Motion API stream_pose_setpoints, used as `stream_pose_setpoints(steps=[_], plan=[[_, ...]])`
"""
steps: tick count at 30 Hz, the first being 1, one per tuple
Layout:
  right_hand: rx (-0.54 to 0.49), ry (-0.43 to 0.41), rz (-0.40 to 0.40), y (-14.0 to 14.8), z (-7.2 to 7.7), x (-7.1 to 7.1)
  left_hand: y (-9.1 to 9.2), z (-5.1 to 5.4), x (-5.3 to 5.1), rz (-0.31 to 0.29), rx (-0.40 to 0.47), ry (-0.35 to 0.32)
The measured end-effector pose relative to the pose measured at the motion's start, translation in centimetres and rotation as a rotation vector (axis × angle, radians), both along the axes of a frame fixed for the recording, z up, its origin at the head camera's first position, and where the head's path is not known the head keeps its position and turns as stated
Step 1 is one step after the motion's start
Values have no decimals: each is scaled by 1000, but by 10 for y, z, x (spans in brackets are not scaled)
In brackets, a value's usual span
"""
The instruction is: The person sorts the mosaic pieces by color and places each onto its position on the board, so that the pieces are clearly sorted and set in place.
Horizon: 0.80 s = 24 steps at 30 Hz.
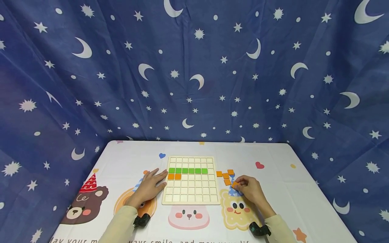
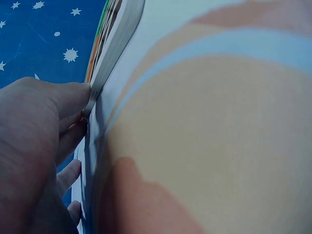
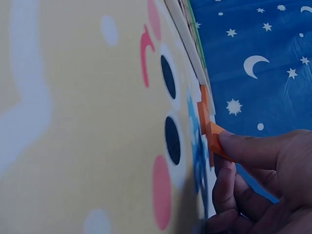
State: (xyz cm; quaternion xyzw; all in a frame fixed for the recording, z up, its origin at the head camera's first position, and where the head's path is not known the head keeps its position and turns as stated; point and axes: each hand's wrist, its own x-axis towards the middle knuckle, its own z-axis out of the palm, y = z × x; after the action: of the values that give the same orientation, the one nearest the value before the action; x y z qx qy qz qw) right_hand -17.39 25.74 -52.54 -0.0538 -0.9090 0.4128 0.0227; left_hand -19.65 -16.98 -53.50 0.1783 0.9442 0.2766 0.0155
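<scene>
A cream grid board lies flat on the table. A row of several green tiles sits in its cells, and two orange tiles fill the left cells of the row just below. My left hand rests at the board's left edge with its fingers spread, thumb and fingertips touching the rim. To the right of the board, my right hand pinches an orange square tile between thumb and fingers. Several loose orange tiles lie between that hand and the board.
A white tablecloth printed with cartoon animals and hearts covers the table. Behind and at both sides hangs a blue curtain with moons and stars. Each wrist wears a small black device.
</scene>
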Motion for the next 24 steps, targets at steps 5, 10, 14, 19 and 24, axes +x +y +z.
stream_pose_setpoints(steps=[5, 10, 14, 19, 24], plan=[[-23, 23, 5, -5, 5, -2, 0, 0, -1, 0, -4, -3], [-56, 21, 17, -12, 10, -4, -1, -1, -1, 1, -9, 0], [-73, 28, 27, -18, 14, -8, 0, -1, -1, 2, -11, -2], [-91, 54, 39, -27, 18, -12, 0, -1, -1, 12, -12, -3], [-135, 69, 55, -36, 21, -13, 0, 1, 0, 11, -10, 0]])
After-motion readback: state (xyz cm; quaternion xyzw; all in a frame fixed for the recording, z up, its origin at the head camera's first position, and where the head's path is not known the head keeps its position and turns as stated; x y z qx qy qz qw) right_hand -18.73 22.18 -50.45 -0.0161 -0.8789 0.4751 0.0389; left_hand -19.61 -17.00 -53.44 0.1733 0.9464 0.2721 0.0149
